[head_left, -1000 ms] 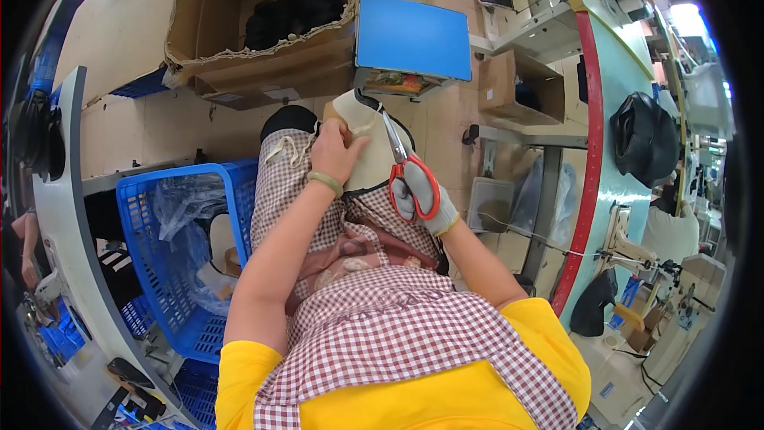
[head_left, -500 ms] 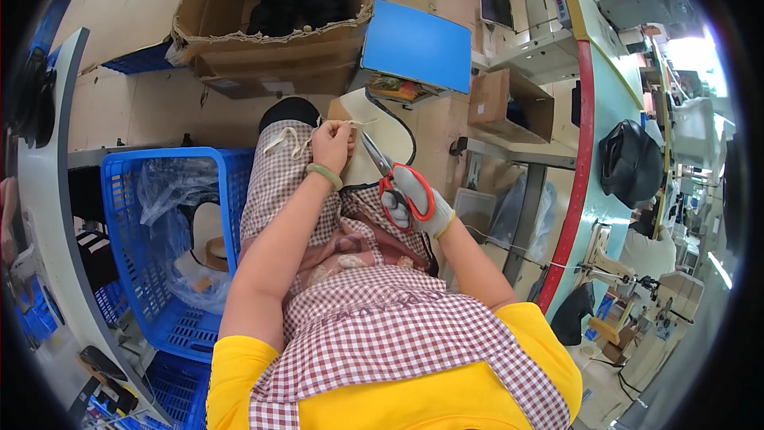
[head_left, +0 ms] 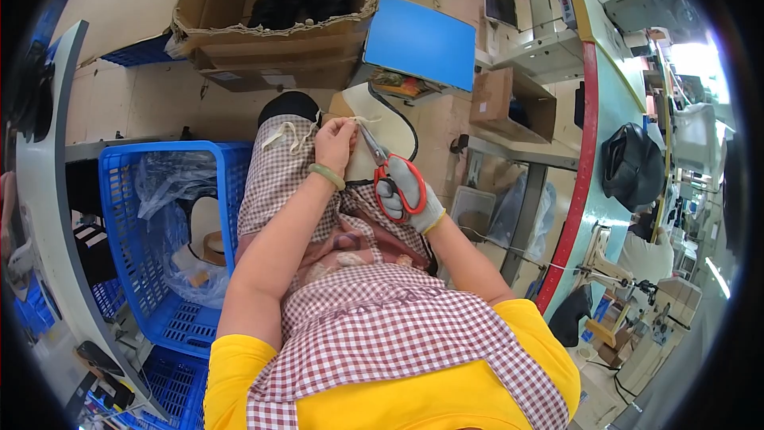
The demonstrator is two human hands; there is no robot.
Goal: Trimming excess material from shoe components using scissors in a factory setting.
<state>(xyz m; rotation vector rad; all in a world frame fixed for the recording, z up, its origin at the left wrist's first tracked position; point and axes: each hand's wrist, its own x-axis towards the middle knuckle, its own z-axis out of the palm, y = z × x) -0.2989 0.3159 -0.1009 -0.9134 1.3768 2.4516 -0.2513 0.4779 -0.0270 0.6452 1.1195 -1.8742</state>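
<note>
Brown cardboard forms the biggest container by the work, an open box (head_left: 278,56) beyond the knees with dark, soft-looking items (head_left: 306,0) inside. Next in size comes the blue basket (head_left: 235,167) at the person's left, its wall close beside the thigh. Clear plastic (head_left: 171,191) lies in it, along with a cream piece (head_left: 205,227) that resembles the one being worked on; whether that one is finished or waiting, I cannot tell.

Smaller again is the cream panel (head_left: 396,134) with black edging, lying across the lap on the checked apron (head_left: 398,310), just short of the blue-topped stand (head_left: 426,36). Its shape and dark border look complete, so the work seems to be at a trimming stage.

The bare left hand (head_left: 336,143) has its fingertips pinched together on a thin cream strip (head_left: 368,119), whose loose end sticks out over the panel. The gloved right hand (head_left: 407,185) is wrapped around the red-handled scissors (head_left: 376,147), blade tips right by the pinch. That strip looks uncut. Smallest are the pale scraps (head_left: 290,135) on the left thigh, probably offcuts from trimming already done. How many cuts are left does not show.
</note>
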